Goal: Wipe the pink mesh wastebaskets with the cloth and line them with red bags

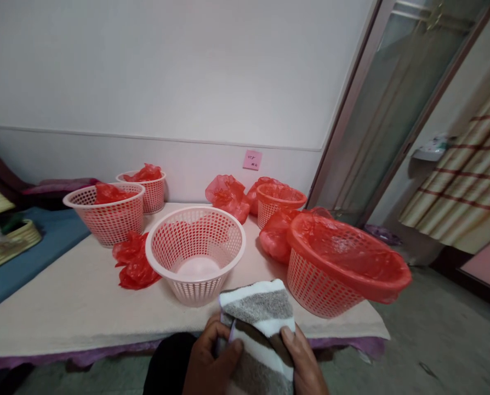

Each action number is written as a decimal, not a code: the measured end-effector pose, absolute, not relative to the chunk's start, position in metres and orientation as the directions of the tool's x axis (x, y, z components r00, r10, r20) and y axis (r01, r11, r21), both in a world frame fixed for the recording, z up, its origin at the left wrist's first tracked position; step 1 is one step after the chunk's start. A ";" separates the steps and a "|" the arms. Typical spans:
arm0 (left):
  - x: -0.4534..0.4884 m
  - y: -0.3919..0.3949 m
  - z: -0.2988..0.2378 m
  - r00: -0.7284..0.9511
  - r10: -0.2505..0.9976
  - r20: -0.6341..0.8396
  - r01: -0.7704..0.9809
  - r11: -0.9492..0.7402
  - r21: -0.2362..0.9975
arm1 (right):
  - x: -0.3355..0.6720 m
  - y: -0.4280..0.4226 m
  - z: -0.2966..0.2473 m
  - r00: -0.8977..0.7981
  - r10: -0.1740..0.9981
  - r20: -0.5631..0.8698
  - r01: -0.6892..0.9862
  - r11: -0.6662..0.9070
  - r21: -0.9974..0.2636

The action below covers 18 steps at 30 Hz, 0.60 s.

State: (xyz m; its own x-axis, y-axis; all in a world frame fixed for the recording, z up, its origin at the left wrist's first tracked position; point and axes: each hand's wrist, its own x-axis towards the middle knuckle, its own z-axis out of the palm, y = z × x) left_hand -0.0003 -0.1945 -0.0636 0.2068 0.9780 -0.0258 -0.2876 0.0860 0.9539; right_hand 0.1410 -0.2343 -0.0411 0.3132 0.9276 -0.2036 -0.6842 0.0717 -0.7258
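A folded striped towel [257, 304] in grey, white and brown is held up in front of me at the table's near edge. My left hand [214, 356] grips its left side, thumb on top. On the right side, my right hand [302, 359] pinches it with the thumb over the front face. Just beyond the towel stands a pale pink plastic basket [198, 293] without a liner. To the right is a basket lined with a red plastic bag [347, 258], its edge folded over the rim.
Left of the unlined basket lies a crumpled red bag [136, 269]. Two baskets with red bags inside, one nearer [113, 219] and one farther [154, 192], stand behind. Red bags [228, 197] and a lined basket [280, 200] are at the back right. A pink note [252, 159] is on the wall.
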 end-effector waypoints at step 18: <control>-0.008 -0.204 -0.054 0.127 0.972 0.197 -0.451 -0.120 0.884 | 0.148 -0.228 -0.056 0.287 0.883 -0.371 -0.812 0.019 -0.584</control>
